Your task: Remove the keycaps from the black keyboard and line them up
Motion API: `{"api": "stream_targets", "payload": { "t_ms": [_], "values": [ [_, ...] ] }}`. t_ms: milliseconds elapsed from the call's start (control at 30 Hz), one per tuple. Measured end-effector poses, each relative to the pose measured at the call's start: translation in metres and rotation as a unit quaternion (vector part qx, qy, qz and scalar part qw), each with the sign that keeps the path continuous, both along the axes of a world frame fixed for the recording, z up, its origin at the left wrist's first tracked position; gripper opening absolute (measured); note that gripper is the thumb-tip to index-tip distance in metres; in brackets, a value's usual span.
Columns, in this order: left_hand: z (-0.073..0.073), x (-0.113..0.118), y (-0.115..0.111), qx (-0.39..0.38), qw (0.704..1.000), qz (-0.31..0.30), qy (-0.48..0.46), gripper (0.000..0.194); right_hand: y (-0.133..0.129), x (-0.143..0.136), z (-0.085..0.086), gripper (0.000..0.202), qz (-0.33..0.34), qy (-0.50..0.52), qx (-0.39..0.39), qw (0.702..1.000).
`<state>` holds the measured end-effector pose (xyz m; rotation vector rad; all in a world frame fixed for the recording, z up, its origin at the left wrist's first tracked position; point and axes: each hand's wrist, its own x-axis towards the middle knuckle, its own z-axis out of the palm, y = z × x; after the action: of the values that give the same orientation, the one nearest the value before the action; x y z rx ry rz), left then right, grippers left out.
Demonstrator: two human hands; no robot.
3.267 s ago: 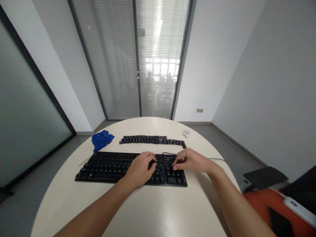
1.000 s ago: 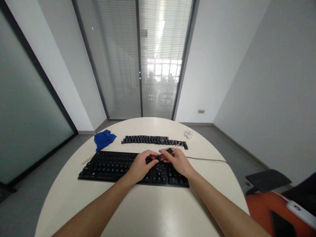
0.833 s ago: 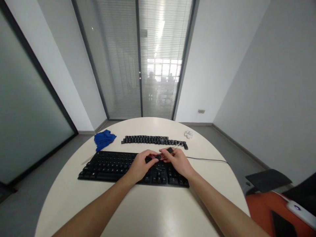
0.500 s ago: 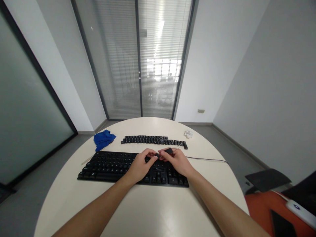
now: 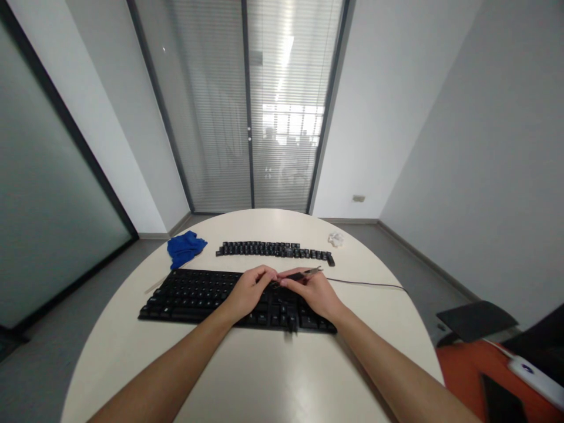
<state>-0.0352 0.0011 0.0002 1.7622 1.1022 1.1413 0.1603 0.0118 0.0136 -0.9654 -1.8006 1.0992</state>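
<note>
A black keyboard (image 5: 198, 294) lies across the table. Over its right half, my left hand (image 5: 249, 292) is closed, fingertips pressed together and touching my right hand's fingertips; what they pinch is hidden. My right hand (image 5: 318, 294) is closed round a slim tool (image 5: 297, 276) with a dark body and thin metallic prongs pointing right. A small dark blurred object (image 5: 291, 324) shows at the keyboard's front edge, below my hands. Behind the keyboard, loose black keycaps (image 5: 259, 249) are lined up in rows.
A blue cloth (image 5: 185, 248) lies at the back left of the round table (image 5: 247, 376), and a crumpled white piece (image 5: 335, 239) at the back right. A thin cable (image 5: 370, 284) runs to the right edge. An orange chair (image 5: 462, 370) stands at the right.
The tool in my right hand has turned, and its prongs now point right. My left hand has shifted slightly left. The blurred dark object has appeared at the keyboard's front edge.
</note>
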Motion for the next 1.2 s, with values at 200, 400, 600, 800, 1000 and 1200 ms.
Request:
{"api": "stream_targets", "payload": {
  "t_ms": [200, 400, 600, 800, 1000, 1200],
  "values": [
    [-0.001, 0.006, -0.005, 0.016, 0.998, 0.042, 0.042, 0.025, 0.000, -0.010, -0.005, 0.026, -0.030, -0.032, 0.031, 0.999],
    [0.000, 0.007, -0.009, 0.022, 0.995, 0.041, 0.090, 0.027, 0.007, -0.003, -0.004, 0.029, -0.016, -0.039, 0.009, 0.999],
    [-0.003, 0.005, -0.006, 0.019, 0.994, 0.040, 0.103, 0.026, 0.008, 0.000, -0.003, 0.031, -0.009, -0.031, -0.007, 0.999],
    [-0.002, 0.005, -0.006, 0.020, 0.994, 0.036, 0.101, 0.026, 0.009, 0.000, -0.007, 0.030, -0.006, -0.033, -0.010, 0.999],
    [-0.001, 0.005, -0.007, 0.021, 0.995, 0.033, 0.097, 0.025, 0.009, 0.000, -0.006, 0.032, -0.005, -0.049, -0.009, 0.999],
    [-0.001, 0.007, -0.007, 0.013, 0.995, 0.022, 0.092, 0.024, 0.008, -0.001, -0.007, 0.037, -0.017, -0.036, -0.045, 0.998]
  ]
}}
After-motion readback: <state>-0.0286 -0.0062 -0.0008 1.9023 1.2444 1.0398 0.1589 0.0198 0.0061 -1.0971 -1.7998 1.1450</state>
